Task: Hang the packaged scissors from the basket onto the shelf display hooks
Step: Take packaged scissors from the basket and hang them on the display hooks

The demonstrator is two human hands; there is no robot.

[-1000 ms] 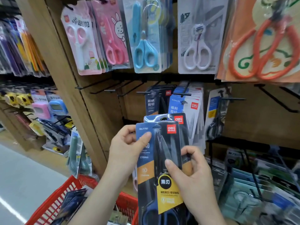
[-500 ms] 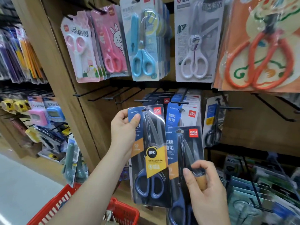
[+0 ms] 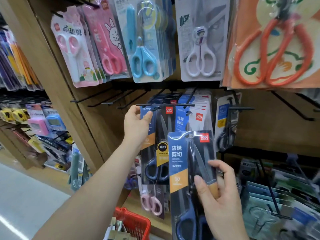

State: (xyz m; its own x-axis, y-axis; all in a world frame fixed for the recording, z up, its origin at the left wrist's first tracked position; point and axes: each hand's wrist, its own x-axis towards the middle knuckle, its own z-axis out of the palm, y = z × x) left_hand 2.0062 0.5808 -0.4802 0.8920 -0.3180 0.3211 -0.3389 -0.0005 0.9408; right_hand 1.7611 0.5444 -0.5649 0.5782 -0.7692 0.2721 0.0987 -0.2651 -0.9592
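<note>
A scissors pack [image 3: 155, 149], pinched at its top by the left hand [image 3: 136, 125], is held up at a shelf hook [image 3: 164, 105], apparently not yet threaded, while a second pack [image 3: 188, 163] is gripped in the right hand [image 3: 220, 196] above the red basket [image 3: 136, 224], where items are left.

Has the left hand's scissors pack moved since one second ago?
Yes. The left hand lifted the scissors pack upward: its hang hole now meets the black hook, which it sat well below before. The right hand holds another pack.
</note>
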